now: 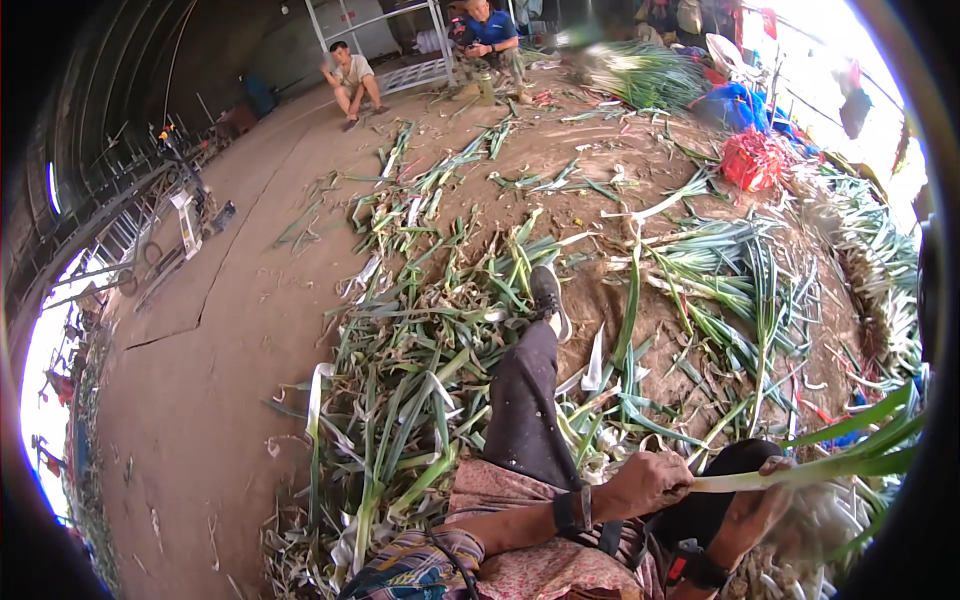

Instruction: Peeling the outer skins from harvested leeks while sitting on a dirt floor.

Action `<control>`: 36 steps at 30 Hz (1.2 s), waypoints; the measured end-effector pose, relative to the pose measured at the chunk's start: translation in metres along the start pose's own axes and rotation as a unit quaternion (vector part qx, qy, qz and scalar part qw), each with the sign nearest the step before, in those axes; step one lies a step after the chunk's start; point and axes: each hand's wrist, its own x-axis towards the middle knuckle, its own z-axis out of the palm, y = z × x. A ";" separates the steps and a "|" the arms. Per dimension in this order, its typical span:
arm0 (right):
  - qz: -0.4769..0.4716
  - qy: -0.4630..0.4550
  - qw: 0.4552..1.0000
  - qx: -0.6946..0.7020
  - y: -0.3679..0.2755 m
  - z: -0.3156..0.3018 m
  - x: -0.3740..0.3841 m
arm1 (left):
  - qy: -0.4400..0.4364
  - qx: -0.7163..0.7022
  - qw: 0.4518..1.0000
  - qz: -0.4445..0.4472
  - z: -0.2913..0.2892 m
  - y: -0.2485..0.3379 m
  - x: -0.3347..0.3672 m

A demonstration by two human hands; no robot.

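Observation:
A leek (825,468), pale at one end and green at the other, lies across in front of me at the lower right. My left hand (645,484) is closed round its white end, knuckles up. Farther along the stalk, my right hand (757,505) grips it from below; that hand is partly smeared by motion and its fingers show only in part. The green leaves of the leek spread out to the right edge. Both wrists wear dark straps.
Stripped leek leaves (400,400) heap around my outstretched leg (525,400). More leeks (720,265) lie to the right, with a long row (880,260) beyond. A red bundle (752,160) and blue plastic (735,106) lie farther back. Two people (355,80) sit at the far side.

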 end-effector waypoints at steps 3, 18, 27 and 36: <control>-0.009 -0.071 0.994 -0.082 -0.001 -0.016 0.000 | -0.012 -0.004 1.000 -0.021 -0.009 0.008 0.005; 0.101 0.089 0.987 -0.093 -0.019 0.033 0.004 | 0.040 0.109 0.992 0.050 -0.016 0.008 0.012; 0.077 0.063 0.983 -0.154 -0.017 0.044 0.002 | 0.062 0.236 0.965 0.098 0.002 0.001 0.007; 0.002 0.034 0.955 -0.294 -0.024 0.038 -0.006 | -0.051 0.080 0.995 0.012 -0.016 0.011 0.013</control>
